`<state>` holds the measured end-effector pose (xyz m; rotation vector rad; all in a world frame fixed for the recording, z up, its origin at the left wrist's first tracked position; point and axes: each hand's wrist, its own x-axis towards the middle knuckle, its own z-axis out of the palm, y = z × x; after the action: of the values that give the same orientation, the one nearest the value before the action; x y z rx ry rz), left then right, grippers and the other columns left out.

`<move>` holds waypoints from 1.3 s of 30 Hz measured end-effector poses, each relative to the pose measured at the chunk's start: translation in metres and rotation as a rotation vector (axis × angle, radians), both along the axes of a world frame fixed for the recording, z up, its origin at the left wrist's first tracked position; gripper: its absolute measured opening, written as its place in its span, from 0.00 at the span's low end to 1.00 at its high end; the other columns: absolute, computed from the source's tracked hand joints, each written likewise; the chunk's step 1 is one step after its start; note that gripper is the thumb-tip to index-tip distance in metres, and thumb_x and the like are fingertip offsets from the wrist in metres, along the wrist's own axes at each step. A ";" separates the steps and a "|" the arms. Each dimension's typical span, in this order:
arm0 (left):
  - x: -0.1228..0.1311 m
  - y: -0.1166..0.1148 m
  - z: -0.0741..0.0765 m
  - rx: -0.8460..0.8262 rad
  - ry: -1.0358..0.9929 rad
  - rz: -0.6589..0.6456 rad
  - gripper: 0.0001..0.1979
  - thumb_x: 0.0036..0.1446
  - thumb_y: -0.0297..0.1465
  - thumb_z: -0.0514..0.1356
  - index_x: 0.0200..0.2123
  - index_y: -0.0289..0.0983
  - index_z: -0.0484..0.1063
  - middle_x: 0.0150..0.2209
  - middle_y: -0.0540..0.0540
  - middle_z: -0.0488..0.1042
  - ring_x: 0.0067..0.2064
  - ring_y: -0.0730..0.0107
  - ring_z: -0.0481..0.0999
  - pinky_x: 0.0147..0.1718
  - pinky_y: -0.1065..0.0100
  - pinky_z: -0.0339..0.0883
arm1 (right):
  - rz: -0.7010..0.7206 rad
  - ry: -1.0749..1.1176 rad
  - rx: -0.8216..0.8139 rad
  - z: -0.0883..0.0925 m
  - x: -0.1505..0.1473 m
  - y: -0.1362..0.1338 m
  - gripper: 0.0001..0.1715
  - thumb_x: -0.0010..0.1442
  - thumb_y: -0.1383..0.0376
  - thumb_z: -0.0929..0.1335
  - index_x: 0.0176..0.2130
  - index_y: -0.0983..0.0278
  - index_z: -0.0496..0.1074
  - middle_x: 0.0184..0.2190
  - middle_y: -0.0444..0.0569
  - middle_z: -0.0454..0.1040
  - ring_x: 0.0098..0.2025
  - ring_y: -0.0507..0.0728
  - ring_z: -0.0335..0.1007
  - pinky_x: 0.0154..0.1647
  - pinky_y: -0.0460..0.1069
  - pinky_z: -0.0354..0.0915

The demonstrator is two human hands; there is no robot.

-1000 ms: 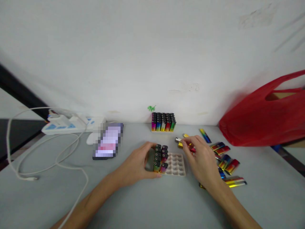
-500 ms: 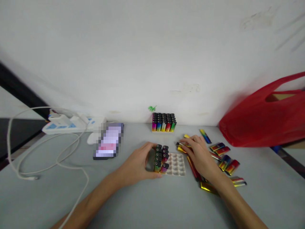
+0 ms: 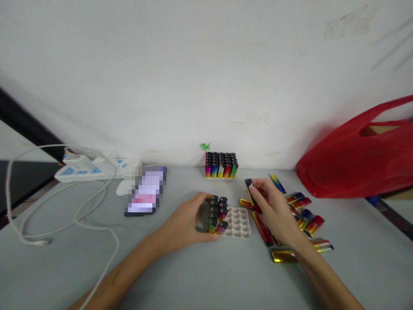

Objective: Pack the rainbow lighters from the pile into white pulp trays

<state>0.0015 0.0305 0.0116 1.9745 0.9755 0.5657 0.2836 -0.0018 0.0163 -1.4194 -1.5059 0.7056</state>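
Note:
A white tray point(image 3: 237, 222) with round-cornered pockets lies on the grey table, its left part filled with upright black-topped lighters point(image 3: 213, 214). My left hand point(image 3: 190, 221) is curved round the tray's left side, thumb at the near edge and fingers at the far one, gripping it. Between the thumb and fingers of my right hand point(image 3: 272, 204) is a lighter point(image 3: 251, 192), black top up and slightly tilted, just beyond the tray's far right corner. Loose shiny lighters, among them a red one point(image 3: 262, 229) and a yellow one point(image 3: 283, 255), lie beneath and around my right hand.
A full block of lighters point(image 3: 221, 165) stands by the wall. At the right are more loose lighters point(image 3: 314, 226) and a red bag point(image 3: 351, 159). A phone point(image 3: 146, 191), a power strip point(image 3: 93, 169) and a looping white cable point(image 3: 116, 245) occupy the left.
My right hand has lifted a lighter off the pile and turned it from lying flat to nearly upright. My left hand stays at the tray.

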 end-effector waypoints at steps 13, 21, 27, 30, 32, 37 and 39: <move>-0.001 0.000 -0.003 0.018 -0.004 0.007 0.39 0.47 0.41 0.82 0.59 0.41 0.72 0.52 0.42 0.80 0.48 0.50 0.81 0.47 0.58 0.76 | 0.304 0.801 -0.489 0.018 -0.018 -0.010 0.15 0.66 0.52 0.70 0.36 0.61 0.71 0.22 0.36 0.53 0.23 0.51 0.43 0.24 0.48 0.46; -0.001 0.001 -0.002 0.013 0.018 -0.014 0.39 0.47 0.40 0.82 0.59 0.41 0.71 0.53 0.42 0.78 0.51 0.49 0.81 0.48 0.58 0.76 | 0.383 0.984 -0.496 0.020 -0.028 -0.014 0.28 0.71 0.40 0.69 0.34 0.59 0.63 0.28 0.37 0.52 0.27 0.53 0.46 0.31 0.47 0.57; -0.002 0.000 -0.004 0.009 0.014 -0.024 0.39 0.48 0.41 0.82 0.59 0.40 0.70 0.53 0.42 0.78 0.50 0.50 0.81 0.47 0.58 0.76 | 0.391 0.943 -0.526 0.015 -0.026 -0.013 0.33 0.73 0.39 0.65 0.27 0.59 0.58 0.23 0.35 0.44 0.23 0.51 0.33 0.22 0.46 0.39; -0.002 0.001 -0.005 0.027 0.019 -0.027 0.40 0.48 0.42 0.82 0.60 0.40 0.70 0.54 0.42 0.78 0.51 0.49 0.81 0.48 0.58 0.76 | 0.356 0.913 -0.548 0.008 -0.024 -0.012 0.35 0.71 0.39 0.63 0.24 0.58 0.54 0.19 0.33 0.41 0.21 0.50 0.30 0.20 0.48 0.34; -0.002 0.001 -0.005 0.037 0.019 -0.023 0.40 0.49 0.42 0.82 0.60 0.41 0.70 0.54 0.42 0.78 0.51 0.49 0.81 0.49 0.57 0.75 | 0.324 0.899 -0.554 0.005 -0.025 -0.012 0.34 0.69 0.40 0.65 0.23 0.57 0.54 0.19 0.33 0.41 0.21 0.49 0.30 0.19 0.48 0.35; -0.001 0.001 -0.004 0.034 0.025 -0.024 0.38 0.49 0.42 0.82 0.58 0.40 0.70 0.52 0.43 0.78 0.50 0.50 0.81 0.48 0.58 0.75 | 0.289 0.866 -0.567 0.005 -0.034 -0.018 0.29 0.65 0.45 0.65 0.23 0.57 0.54 0.17 0.33 0.42 0.19 0.49 0.32 0.20 0.48 0.36; -0.001 0.001 -0.004 0.041 0.021 -0.022 0.37 0.49 0.42 0.82 0.58 0.41 0.71 0.52 0.43 0.78 0.50 0.50 0.81 0.48 0.58 0.75 | 0.276 0.863 -0.564 0.005 -0.038 -0.019 0.27 0.63 0.46 0.66 0.23 0.57 0.54 0.17 0.33 0.43 0.19 0.49 0.33 0.20 0.48 0.35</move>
<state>0.0003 0.0317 0.0081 2.0289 0.9604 0.5579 0.2456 -0.0209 0.0212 -1.0400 -0.8297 1.7495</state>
